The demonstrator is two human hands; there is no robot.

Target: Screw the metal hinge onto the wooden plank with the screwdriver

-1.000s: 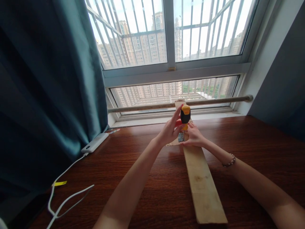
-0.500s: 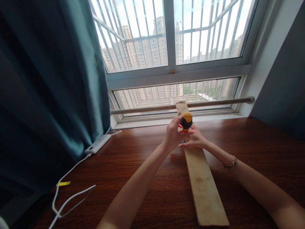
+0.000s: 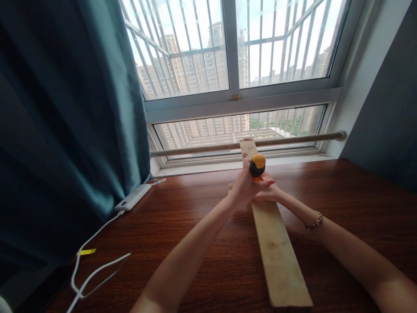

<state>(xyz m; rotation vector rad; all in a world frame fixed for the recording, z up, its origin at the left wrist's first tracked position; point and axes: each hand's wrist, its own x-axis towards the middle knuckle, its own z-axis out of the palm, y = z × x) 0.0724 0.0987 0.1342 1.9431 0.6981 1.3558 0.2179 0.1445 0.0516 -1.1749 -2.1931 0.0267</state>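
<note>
My left hand (image 3: 244, 184) is closed around the yellow-and-black handle of a screwdriver (image 3: 258, 166), which stands tilted over a long wooden board (image 3: 282, 256). The tool's shaft and tip are hidden by my hands. Close behind it, my right hand (image 3: 269, 192) grips the board around its middle; its fingers are partly covered by my left hand. The board lies lengthwise from near me toward the window. Just left of my left hand, the end of a small light wooden piece (image 3: 230, 186) shows.
The board and hands are on a dark red-brown wooden tabletop (image 3: 195, 243). A white power bank (image 3: 133, 198) with a white cable (image 3: 76, 269) lies at left, beside a blue curtain (image 3: 127, 108). A horizontal pipe (image 3: 299, 139) runs before the barred window.
My left hand has turned and shifted slightly right with the screwdriver, covering more of my right hand. The small wooden end has come into sight at left. The board stays put.
</note>
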